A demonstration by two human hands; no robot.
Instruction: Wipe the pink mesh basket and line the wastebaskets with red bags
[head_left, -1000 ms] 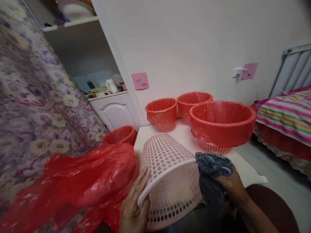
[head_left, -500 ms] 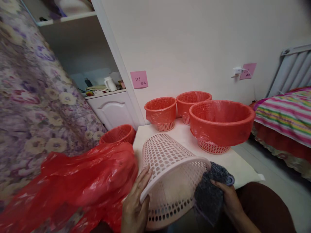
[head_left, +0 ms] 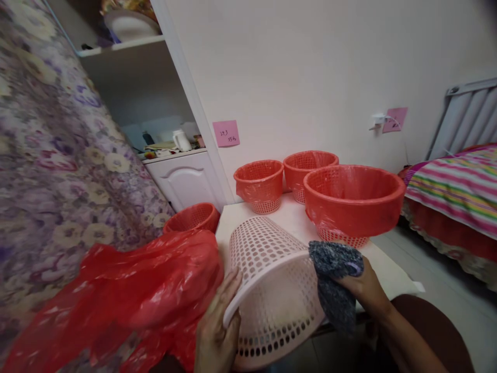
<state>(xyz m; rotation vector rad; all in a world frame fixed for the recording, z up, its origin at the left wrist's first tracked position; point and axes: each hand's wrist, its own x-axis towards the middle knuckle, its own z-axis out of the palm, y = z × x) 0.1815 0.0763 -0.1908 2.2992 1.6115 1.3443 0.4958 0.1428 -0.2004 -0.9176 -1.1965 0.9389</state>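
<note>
A pale pink perforated plastic basket (head_left: pixel 272 290) lies on its side at the near edge of a white table (head_left: pixel 295 217), its mouth toward me. My left hand (head_left: pixel 217 326) grips the basket's rim on the left side. My right hand (head_left: pixel 365 290) is closed on a dark grey cloth (head_left: pixel 336 282), which is pressed against the basket's right rim. A crumpled red plastic bag (head_left: pixel 132 300) lies just left of the basket, on a floral bedspread.
Three red baskets lined with red plastic stand on the table: a large one (head_left: pixel 353 199) and two small ones (head_left: pixel 259 184) (head_left: pixel 308 166). Another red basket (head_left: pixel 192 217) sits beside the table. A white cupboard (head_left: pixel 182 178) stands behind, a striped bed (head_left: pixel 454 191) at right.
My right hand with the grey cloth dipped down the basket's right rim, then came back up onto it. My left hand kept its grip on the rim.
</note>
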